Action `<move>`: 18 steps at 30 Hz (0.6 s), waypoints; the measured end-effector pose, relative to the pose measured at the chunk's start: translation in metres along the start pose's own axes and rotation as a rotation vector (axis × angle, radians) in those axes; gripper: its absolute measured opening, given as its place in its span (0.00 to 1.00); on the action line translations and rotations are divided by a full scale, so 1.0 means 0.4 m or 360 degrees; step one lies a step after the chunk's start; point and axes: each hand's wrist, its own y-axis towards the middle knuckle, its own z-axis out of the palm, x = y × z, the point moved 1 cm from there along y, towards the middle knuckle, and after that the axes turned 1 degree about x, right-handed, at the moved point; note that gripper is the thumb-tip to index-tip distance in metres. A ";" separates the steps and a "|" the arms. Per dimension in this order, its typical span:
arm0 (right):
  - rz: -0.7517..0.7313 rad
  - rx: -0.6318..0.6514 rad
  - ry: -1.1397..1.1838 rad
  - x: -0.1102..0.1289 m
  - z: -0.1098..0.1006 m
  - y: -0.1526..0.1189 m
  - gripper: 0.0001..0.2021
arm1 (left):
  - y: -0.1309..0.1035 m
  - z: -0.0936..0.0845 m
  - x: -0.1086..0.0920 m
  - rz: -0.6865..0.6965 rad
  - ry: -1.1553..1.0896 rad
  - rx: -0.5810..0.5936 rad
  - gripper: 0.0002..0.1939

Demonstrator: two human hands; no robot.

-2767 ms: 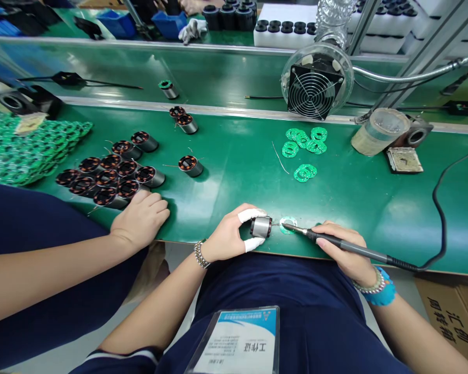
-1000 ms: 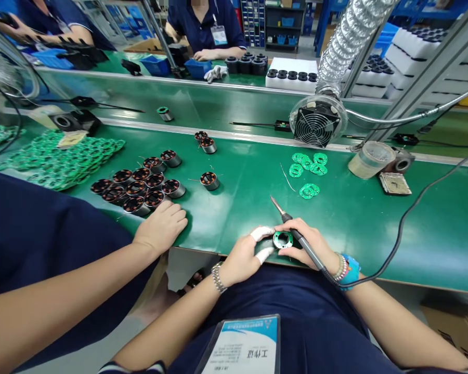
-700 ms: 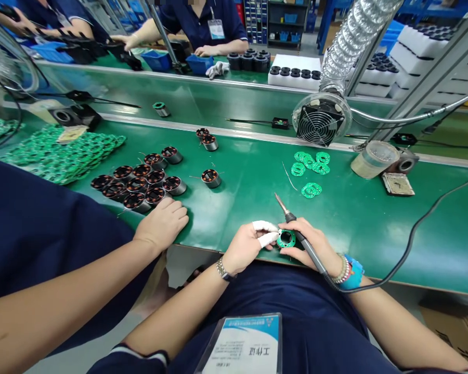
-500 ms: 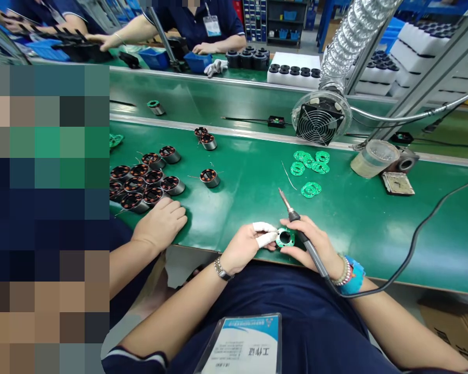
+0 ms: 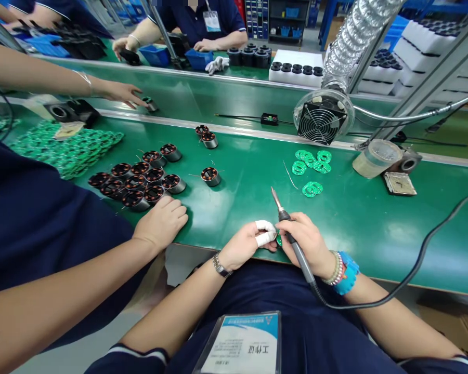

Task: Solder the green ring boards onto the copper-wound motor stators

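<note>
At the near edge of the bench (image 5: 226, 208), a soldering iron (image 5: 303, 261) was gripped by the right hand (image 5: 309, 243), a half-hidden green part (image 5: 280, 240) was met by the narrowed left hand (image 5: 242, 245), its hold unclear.

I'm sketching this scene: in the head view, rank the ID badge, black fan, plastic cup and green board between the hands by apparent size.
ID badge, largest
Black fan and plastic cup, too alike to rank
Green board, partly hidden, smallest

Left hand (image 5: 247, 244) curled beside right hand (image 5: 308, 244) (2 bare forearms (image 5: 171, 310)).
</note>
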 end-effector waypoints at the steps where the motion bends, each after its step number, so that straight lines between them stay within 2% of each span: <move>1: 0.0036 0.0000 0.0038 0.005 -0.006 0.000 0.15 | 0.000 -0.001 0.001 -0.0003 0.0002 0.0004 0.16; 7: 0.0209 0.0083 0.0146 0.017 -0.052 -0.027 0.15 | 0.001 0.000 0.008 -0.0028 -0.0027 -0.0092 0.15; 11: 0.0283 0.0119 0.0140 0.012 -0.051 -0.051 0.17 | 0.001 0.005 0.011 -0.0048 -0.0005 -0.0126 0.13; 14: 0.0347 0.0106 0.0121 0.011 -0.041 -0.057 0.18 | -0.002 0.006 0.008 -0.0036 0.0075 -0.0100 0.12; 18: 0.0413 0.0131 0.0124 0.008 -0.039 -0.060 0.18 | -0.002 0.006 -0.007 -0.0045 0.0241 0.0028 0.12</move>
